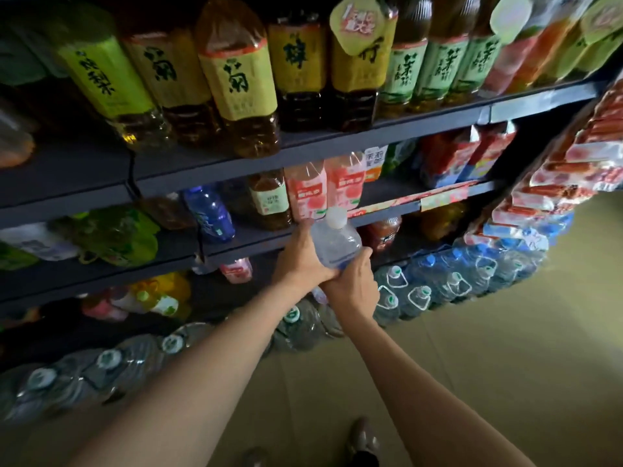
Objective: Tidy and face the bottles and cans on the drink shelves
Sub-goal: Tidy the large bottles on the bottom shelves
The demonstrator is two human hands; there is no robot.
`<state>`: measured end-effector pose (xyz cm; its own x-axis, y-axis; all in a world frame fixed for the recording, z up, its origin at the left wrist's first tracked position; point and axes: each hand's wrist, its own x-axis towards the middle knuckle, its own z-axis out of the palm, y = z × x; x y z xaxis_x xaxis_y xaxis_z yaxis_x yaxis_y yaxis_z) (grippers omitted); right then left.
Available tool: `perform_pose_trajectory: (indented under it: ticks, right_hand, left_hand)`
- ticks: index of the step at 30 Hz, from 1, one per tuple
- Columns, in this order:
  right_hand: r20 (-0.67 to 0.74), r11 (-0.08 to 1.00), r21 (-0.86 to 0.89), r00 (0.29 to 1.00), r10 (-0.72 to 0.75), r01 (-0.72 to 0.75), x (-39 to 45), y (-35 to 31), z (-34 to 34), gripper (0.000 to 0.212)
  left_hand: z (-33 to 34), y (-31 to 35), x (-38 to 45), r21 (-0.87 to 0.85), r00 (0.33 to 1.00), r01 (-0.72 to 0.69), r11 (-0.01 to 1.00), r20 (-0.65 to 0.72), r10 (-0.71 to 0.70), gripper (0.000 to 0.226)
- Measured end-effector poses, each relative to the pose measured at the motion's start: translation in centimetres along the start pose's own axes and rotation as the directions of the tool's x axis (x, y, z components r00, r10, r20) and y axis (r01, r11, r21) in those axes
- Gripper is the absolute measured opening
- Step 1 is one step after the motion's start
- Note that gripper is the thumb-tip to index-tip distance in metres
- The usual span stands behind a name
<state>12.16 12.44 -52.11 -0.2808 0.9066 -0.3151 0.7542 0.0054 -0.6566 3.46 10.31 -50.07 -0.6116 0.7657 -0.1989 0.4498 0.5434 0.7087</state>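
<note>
A clear bottle with a white cap (335,242) is held in front of the middle shelf edge (249,242). My left hand (305,261) grips its left side and my right hand (352,284) grips its lower part from the right. Just behind it on that shelf stand two pink peach-label bottles (323,190), a brown tea bottle (269,200) and a blue bottle (210,212). The top shelf holds large tea bottles with yellow labels (236,82) and green labels (438,69).
Large water jugs (418,291) line the floor along the shelf foot. Wrapped packs of red-label bottles (573,170) are stacked at the right. Green bags (114,234) lie on the middle shelf's left. Tan floor lies on the right; my shoes (362,439) show below.
</note>
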Motion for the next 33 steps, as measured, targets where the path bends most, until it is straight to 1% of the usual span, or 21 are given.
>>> perform_pose_trajectory:
  ticks: [2, 4, 6, 7, 10, 14, 16, 18, 19, 21, 22, 23, 25, 27, 29, 31, 33]
  right_hand:
    - [-0.025, 1.000, -0.023, 1.000, -0.013, 0.013, 0.0, 1.2, -0.1, 0.064]
    - [-0.036, 0.999, -0.036, 0.999, -0.021, 0.019, -0.3, 1.7, 0.3, 0.057]
    - [-0.022, 0.998, -0.040, 0.999, -0.047, 0.046, -1.0, 1.8, 1.1, 0.048]
    - [-0.008, 0.997, -0.037, 0.998, -0.067, 0.067, -1.4, 1.7, 1.8, 0.048]
    - [0.029, 0.992, -0.035, 0.992, -0.122, 0.123, -2.7, 0.8, 4.5, 0.060]
    - [0.083, 0.984, -0.027, 0.982, -0.172, 0.175, -4.6, -1.2, 9.0, 0.059]
    - [0.089, 0.979, -0.011, 0.975, -0.204, 0.206, -5.1, -2.3, 11.2, 0.057]
    - [0.069, 0.974, 0.020, 0.971, -0.228, 0.227, -4.9, -3.6, 13.0, 0.053]
    - [0.050, 0.972, 0.029, 0.971, -0.234, 0.233, -4.4, -4.2, 13.6, 0.052]
    - [0.012, 0.969, 0.042, 0.970, -0.244, 0.243, -2.9, -5.2, 14.3, 0.054]
    - [-0.003, 0.965, 0.054, 0.966, -0.258, 0.257, -2.0, -5.6, 14.5, 0.058]
    - [-0.022, 0.960, 0.070, 0.962, -0.271, 0.272, -1.2, -5.9, 14.7, 0.063]
    - [-0.078, 0.955, 0.090, 0.958, -0.276, 0.282, 0.4, -6.6, 14.8, 0.075]
    - [-0.119, 0.957, 0.089, 0.957, -0.264, 0.275, 1.8, -7.3, 15.2, 0.081]
    - [-0.130, 0.962, 0.078, 0.960, -0.250, 0.261, 3.1, -8.0, 15.9, 0.080]
    - [-0.142, 0.968, 0.093, 0.966, -0.217, 0.232, 4.3, -8.9, 16.8, 0.080]
    - [-0.150, 0.973, 0.115, 0.971, -0.184, 0.202, 5.4, -9.8, 17.7, 0.084]
  left_hand:
    - [1.1, 0.1, -0.7, -0.015, 1.000, 0.002, 1.000, -0.006, -0.002, 0.091]
    - [1.4, -0.4, -1.1, -0.014, 1.000, 0.000, 1.000, -0.013, 0.000, 0.086]
    - [1.0, -1.5, -1.8, -0.028, 0.999, -0.016, 0.999, -0.037, 0.015, 0.083]
    - [0.6, -2.3, -2.2, -0.030, 0.999, -0.018, 0.999, -0.052, 0.016, 0.084]
    - [-0.9, -5.3, -3.1, -0.014, 0.995, 0.028, 1.000, -0.093, -0.029, 0.084]
    - [-3.6, -9.9, -3.8, -0.005, 0.984, 0.075, 0.997, -0.162, -0.075, 0.083]
    - [-4.8, -12.0, -3.9, -0.035, 0.979, 0.068, 0.997, -0.191, -0.073, 0.083]
    - [-5.9, -13.6, -3.4, -0.100, 0.975, 0.037, 0.994, -0.214, -0.058, 0.085]
    - [-6.5, -14.4, -2.8, -0.157, 0.980, 0.021, 0.987, -0.193, -0.051, 0.086]
    - [-7.6, -15.8, -1.3, -0.286, 0.995, 0.011, 0.958, -0.087, -0.038, 0.088]
    - [-8.1, -16.5, -0.6, -0.334, 0.998, 0.022, 0.942, -0.044, -0.039, 0.090]
    - [-8.7, -17.4, 0.1, -0.364, 0.998, 0.042, 0.931, -0.036, -0.059, 0.092]
    - [-9.7, -19.2, 1.4, -0.388, 0.985, 0.094, 0.917, -0.098, -0.143, 0.088]
    - [-10.4, -20.4, 2.8, -0.342, 0.961, 0.139, 0.930, -0.180, -0.209, 0.074]
    - [-10.4, -20.7, 4.4, -0.292, 0.940, 0.151, 0.945, -0.254, -0.229, 0.066]
    - [-10.2, -20.3, 6.3, -0.281, 0.915, 0.149, 0.948, -0.323, -0.240, 0.064]
    - [-10.2, -19.6, 8.5, -0.287, 0.884, 0.147, 0.946, -0.391, -0.256, 0.066]
